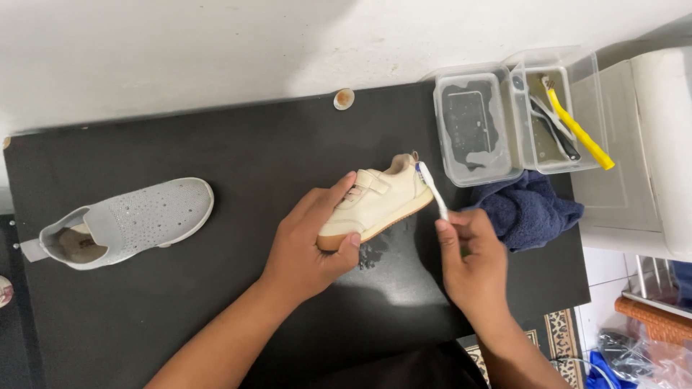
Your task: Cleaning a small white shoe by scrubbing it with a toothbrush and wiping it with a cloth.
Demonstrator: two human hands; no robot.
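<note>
From the head view, my left hand [306,241] wraps around the toe end of a small cream shoe [376,202], thumb along its near side and fingers curled over the top by the strap, holding it just above the black table [216,288]. The shoe lies tilted, toe toward me and heel pointing up and away. My right hand [472,259] is closed on the handle of a white toothbrush [432,191], pinching it between thumb and fingers; the blue-tipped head rests against the shoe's heel. A wet patch [371,256] shines on the table just under the shoe. Just beyond my right hand lies a crumpled dark blue cloth [530,209]. Behind it, at the table's far edge, stand two clear tubs side by side: the left tub [476,130] holds soapy water, the right tub [559,115] holds a yellow brush [580,133] and other tools. Well apart on my left, a grey slip-on shoe [122,223] lies on the table.
</note>
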